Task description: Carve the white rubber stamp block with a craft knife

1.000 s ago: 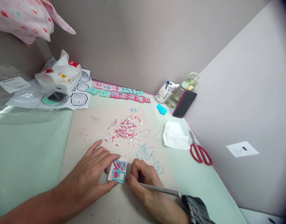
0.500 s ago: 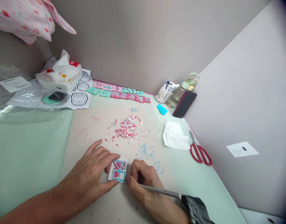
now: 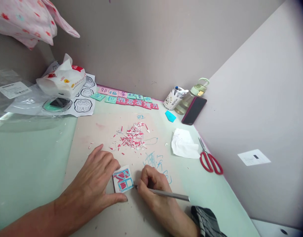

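Observation:
A small square rubber stamp block point(image 3: 123, 179), with a blue-outlined character and red showing in its cut areas, lies on the beige board point(image 3: 92, 123). My left hand point(image 3: 95, 179) is spread around its left side, one fingertip at the upper left edge and the thumb just below the bottom edge, apart from it. In my right hand point(image 3: 153, 187) is a slim silver craft knife point(image 3: 169, 194), held like a pen. Its dark tip is at the block's right edge. Beyond the hands lies a heap of red and white shavings point(image 3: 135, 136).
Lettered tiles point(image 3: 128, 100) line the wall. At the right are scissors point(image 3: 210, 161), a crumpled tissue point(image 3: 183, 143), a phone point(image 3: 194, 111), a bottle point(image 3: 188, 98), a pen cup point(image 3: 173, 98) and a blue piece point(image 3: 170, 116). A tissue pack point(image 3: 63, 80) sits back left.
The block has turned slightly counterclockwise and shifted left. My left thumb has moved off its lower edge. The knife's rear end has swung a little upward and left, away from the dark checked sleeve.

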The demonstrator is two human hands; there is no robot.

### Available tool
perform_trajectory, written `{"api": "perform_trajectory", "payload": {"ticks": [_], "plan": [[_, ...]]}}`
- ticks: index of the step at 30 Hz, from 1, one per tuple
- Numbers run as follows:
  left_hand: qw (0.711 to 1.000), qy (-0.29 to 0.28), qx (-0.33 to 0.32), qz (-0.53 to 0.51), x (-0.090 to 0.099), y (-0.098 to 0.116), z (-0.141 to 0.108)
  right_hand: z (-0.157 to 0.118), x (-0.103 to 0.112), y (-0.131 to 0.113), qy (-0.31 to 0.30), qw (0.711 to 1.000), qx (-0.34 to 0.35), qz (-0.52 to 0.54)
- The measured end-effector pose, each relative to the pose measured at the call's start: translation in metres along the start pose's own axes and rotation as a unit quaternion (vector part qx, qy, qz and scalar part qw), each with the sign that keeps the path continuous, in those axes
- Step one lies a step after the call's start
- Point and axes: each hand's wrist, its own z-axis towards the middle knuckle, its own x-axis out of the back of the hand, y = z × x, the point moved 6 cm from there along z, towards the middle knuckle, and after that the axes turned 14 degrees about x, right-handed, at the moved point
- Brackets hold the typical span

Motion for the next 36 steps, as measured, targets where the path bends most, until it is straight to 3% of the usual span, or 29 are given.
{"api": "perform_trajectory", "payload": {"ticks": [4,9,13,36], "plan": [[0.999,-0.032,-0.033,-0.020,0.000,0.002,-0.002,0.004,0.004,0.001,0.013,1.000,-0.006,-0.004],[0.997,-0.062,-0.007,-0.034,-0.004,0.000,-0.007,0.008,0.006,0.000,0.012,1.000,-0.015,0.008],[0.996,-0.082,-0.038,-0.029,-0.006,0.006,-0.009,0.007,0.006,0.001,0.012,1.000,-0.016,0.004],[0.997,-0.058,0.011,-0.056,-0.010,0.006,-0.010,0.000,0.004,-0.012,-0.010,1.000,-0.004,-0.011]]}}
